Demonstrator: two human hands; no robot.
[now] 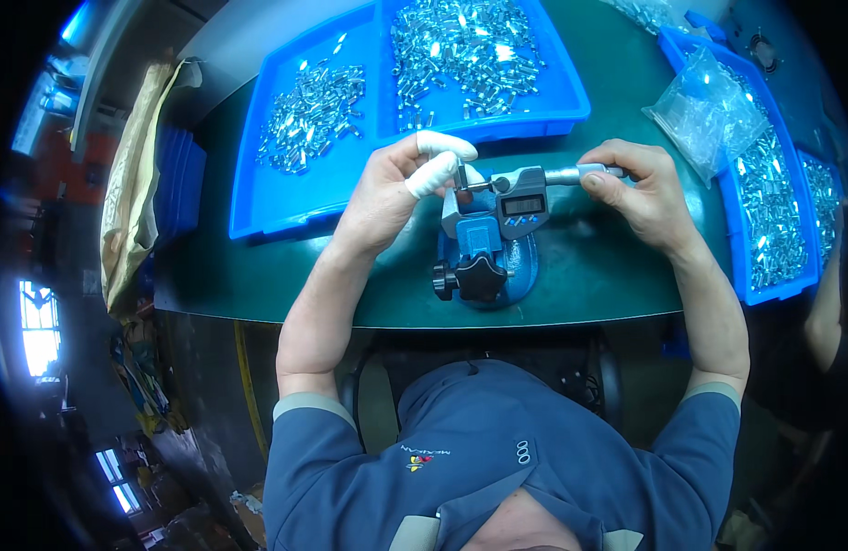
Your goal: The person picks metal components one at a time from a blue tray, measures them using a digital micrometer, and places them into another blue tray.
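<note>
My left hand (380, 197), with white finger cots on thumb and forefinger, pinches a small shiny metal cylinder (461, 176) at the jaws of a digital micrometer (523, 202). Whether the jaws touch the cylinder is too small to tell. The fingers of my right hand (643, 188) are closed around the micrometer's thimble, at the right end of its barrel. A blue stand (518, 275) with black knobs (480, 278) holds the micrometer. Beyond my left hand lies a blue divided tray (376, 87), with many small metal cylinders in both compartments.
At the right, another blue tray (734, 243) holds more metal parts, with a clear plastic bag (709, 112) over its edge. Another person's arm (823, 321) shows at the far right. Brown paper (130, 193) and blue bins (179, 184) stand left of the green table (608, 285).
</note>
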